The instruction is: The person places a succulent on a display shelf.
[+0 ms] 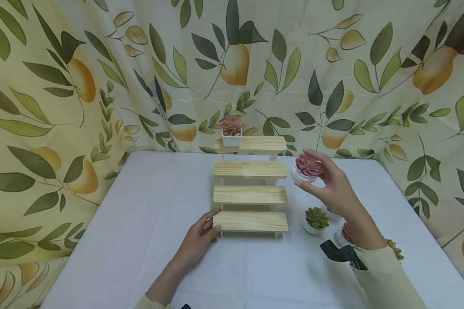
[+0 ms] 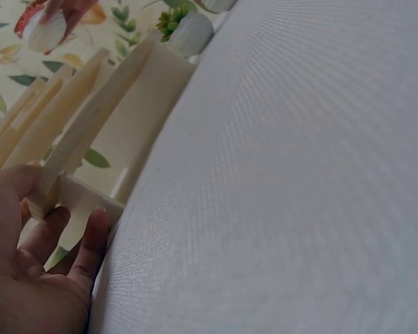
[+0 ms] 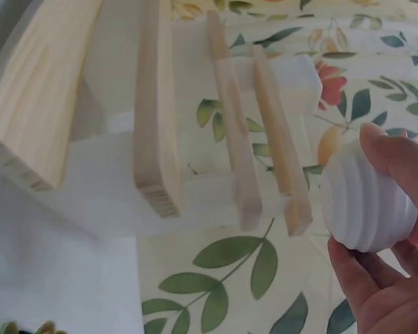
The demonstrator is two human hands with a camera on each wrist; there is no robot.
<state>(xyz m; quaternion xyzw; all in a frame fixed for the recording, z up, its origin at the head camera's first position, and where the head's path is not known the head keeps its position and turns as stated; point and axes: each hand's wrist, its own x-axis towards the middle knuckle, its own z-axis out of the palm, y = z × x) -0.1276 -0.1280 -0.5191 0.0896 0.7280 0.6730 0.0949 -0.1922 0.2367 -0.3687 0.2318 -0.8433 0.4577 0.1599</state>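
A tiered stand (image 1: 250, 195) with pale wooden shelves stands on the white-covered table. My left hand (image 1: 198, 237) grips the left end of its lowest shelf; in the left wrist view the fingers (image 2: 90, 243) curl beneath the board beside the leg. My right hand (image 1: 334, 184) holds a potted succulent (image 1: 307, 166) with pink leaves, raised just right of the upper shelves. Its ribbed white pot (image 3: 368, 198) sits between thumb and fingers in the right wrist view. Another pink succulent (image 1: 232, 128), in a square white pot, stands at the left of the top shelf.
Right of the stand, a green succulent (image 1: 316, 219) in a white pot stands on the table (image 1: 158, 193). Close by are a red succulent (image 1: 347, 232) and a yellowish one (image 1: 394, 249), partly hidden by the right forearm. A leaf-and-fruit patterned curtain (image 1: 201, 56) hangs behind.
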